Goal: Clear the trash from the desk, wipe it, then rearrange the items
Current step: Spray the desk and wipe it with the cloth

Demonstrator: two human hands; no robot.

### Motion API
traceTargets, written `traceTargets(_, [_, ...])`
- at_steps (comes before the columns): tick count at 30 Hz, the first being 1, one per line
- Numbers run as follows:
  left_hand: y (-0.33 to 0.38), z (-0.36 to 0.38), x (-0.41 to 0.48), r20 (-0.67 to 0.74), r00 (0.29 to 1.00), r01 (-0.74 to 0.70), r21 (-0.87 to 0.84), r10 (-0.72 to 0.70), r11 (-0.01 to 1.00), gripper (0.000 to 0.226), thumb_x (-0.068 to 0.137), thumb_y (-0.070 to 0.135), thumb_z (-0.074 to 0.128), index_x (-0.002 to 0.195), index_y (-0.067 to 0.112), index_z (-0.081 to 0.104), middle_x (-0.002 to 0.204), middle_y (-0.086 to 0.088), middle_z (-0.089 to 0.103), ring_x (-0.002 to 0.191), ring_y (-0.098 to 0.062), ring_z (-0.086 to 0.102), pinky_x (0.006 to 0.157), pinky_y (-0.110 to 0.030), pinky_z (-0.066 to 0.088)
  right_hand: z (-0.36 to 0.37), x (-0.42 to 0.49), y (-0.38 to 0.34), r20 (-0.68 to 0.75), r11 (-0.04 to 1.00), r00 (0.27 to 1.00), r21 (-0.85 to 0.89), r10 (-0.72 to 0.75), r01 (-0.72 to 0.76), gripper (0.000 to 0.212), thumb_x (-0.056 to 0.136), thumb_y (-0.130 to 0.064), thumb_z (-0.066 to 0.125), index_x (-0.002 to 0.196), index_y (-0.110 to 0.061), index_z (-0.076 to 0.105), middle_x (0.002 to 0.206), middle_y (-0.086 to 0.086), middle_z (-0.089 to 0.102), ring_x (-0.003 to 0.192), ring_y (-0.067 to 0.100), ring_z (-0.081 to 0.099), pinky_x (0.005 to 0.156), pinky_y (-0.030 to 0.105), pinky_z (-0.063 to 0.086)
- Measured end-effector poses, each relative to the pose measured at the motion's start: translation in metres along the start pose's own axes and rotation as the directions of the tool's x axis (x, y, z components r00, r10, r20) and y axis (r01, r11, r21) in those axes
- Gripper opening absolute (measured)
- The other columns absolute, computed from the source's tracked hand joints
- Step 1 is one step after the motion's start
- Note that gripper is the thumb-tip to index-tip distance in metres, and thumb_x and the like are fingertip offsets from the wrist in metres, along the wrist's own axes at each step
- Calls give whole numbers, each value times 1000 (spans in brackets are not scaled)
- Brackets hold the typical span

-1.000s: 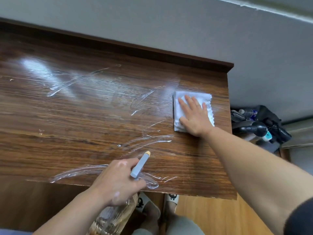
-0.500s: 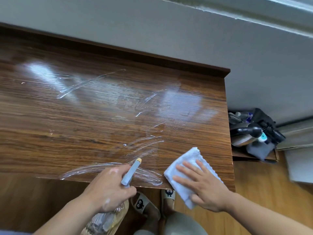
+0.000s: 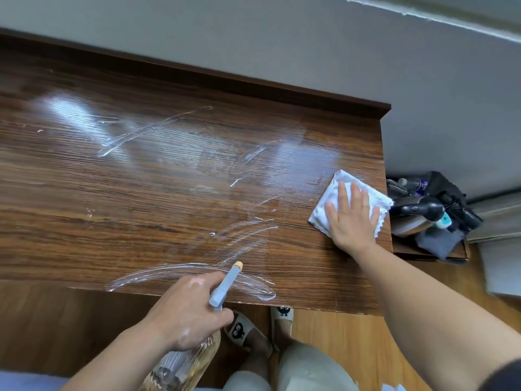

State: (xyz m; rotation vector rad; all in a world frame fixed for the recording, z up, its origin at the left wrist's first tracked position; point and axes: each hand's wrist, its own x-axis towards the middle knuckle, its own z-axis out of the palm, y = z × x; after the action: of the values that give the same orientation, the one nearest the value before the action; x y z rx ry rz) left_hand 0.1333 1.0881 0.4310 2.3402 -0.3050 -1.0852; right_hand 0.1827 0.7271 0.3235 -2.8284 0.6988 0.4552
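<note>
The dark wood desk (image 3: 141, 198) carries wet streaks of cleaner across its middle and front. A folded white cloth (image 3: 329, 201) lies near the desk's right edge. My right hand (image 3: 352, 218) presses flat on it with straight fingers. My left hand (image 3: 189, 311) grips a clear spray bottle (image 3: 225, 286) by its neck at the desk's front edge. The bottle's grey nozzle with an orange tip points over the desk, and its body hangs below the edge.
A low stand (image 3: 431, 253) right of the desk holds a dark kettle (image 3: 414, 215), bottles and a grey cloth. The grey wall (image 3: 282, 38) runs behind the desk's raised back rim. Slippered feet (image 3: 253, 331) stand on the wooden floor below.
My right hand slid the cloth from the desk's front right corner back up along the right edge. The left hand with the bottle stayed nearly still.
</note>
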Motion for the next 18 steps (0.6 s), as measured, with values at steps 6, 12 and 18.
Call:
traceTargets(6, [6, 0, -1, 14, 1000, 11, 4, -11, 1000, 21, 73, 37, 63, 85, 40, 46, 78, 5, 61, 68, -16, 54, 61, -32, 46, 17, -45, 8, 7, 979, 982, -88, -186, 186, 77, 92, -66, 4, 160, -32, -3, 169, 0, -8, 154, 26, -11, 121, 62, 1])
traceTargets(12, [11, -3, -3, -40, 998, 44, -41, -45, 998, 16, 71, 36, 64, 75, 30, 50, 76, 3, 62, 70, -21, 56, 60, -35, 46, 49, -121, 9, -16, 934, 942, -132, -336, 331, 71, 101, -62, 9, 162, -26, 13, 170, 3, 1, 156, 28, -5, 121, 65, 7])
traceTargets(18, [19, -4, 2, -91, 993, 76, -64, -82, 995, 23, 64, 39, 63, 70, 18, 54, 70, -1, 61, 69, -25, 59, 61, -41, 50, 64, -147, 2, 5, 907, 915, -130, -403, 400, 68, 101, -58, 25, 161, -25, 22, 170, 2, 3, 157, 28, 0, 120, 64, 8])
